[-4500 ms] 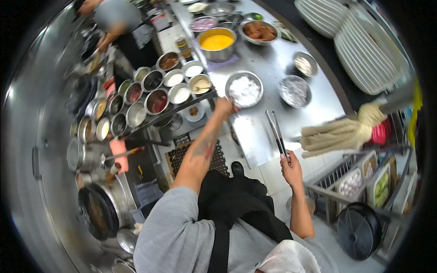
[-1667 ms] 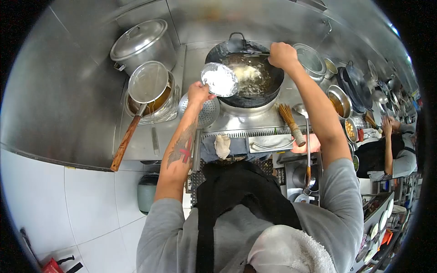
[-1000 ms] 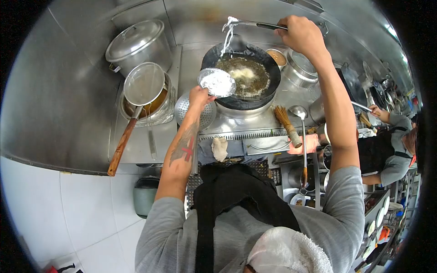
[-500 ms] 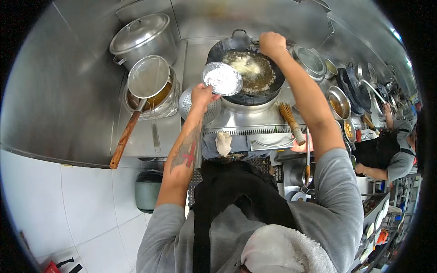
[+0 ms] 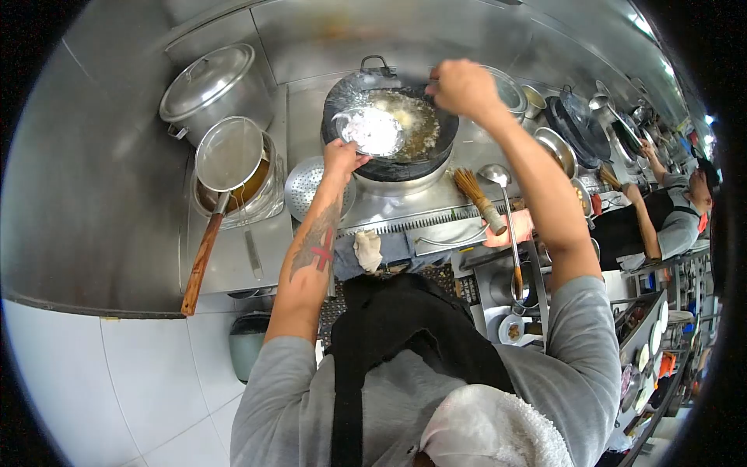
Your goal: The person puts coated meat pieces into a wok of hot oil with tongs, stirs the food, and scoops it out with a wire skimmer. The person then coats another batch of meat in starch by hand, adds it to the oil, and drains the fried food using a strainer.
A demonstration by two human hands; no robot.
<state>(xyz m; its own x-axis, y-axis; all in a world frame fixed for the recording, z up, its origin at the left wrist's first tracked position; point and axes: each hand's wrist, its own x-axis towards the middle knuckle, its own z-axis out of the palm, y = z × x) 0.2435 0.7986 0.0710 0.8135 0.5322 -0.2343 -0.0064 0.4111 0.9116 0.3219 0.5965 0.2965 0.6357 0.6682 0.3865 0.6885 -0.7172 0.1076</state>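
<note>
Left hand [image 5: 344,159] is pinching bowl [image 5: 401,137], likely keeping white contents [image 5: 372,131] near wok [image 5: 339,100]; right hand [image 5: 465,87] is hovering, fingers curled, can't tell on what.

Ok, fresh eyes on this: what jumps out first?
First, the dark wok at the back of the stove, with frothing liquid inside. Then the metal bowl of white contents, held by the left hand over the wok's near-left side, with the right hand raised at its far right. Further left sits a wooden-handled strainer.
</note>
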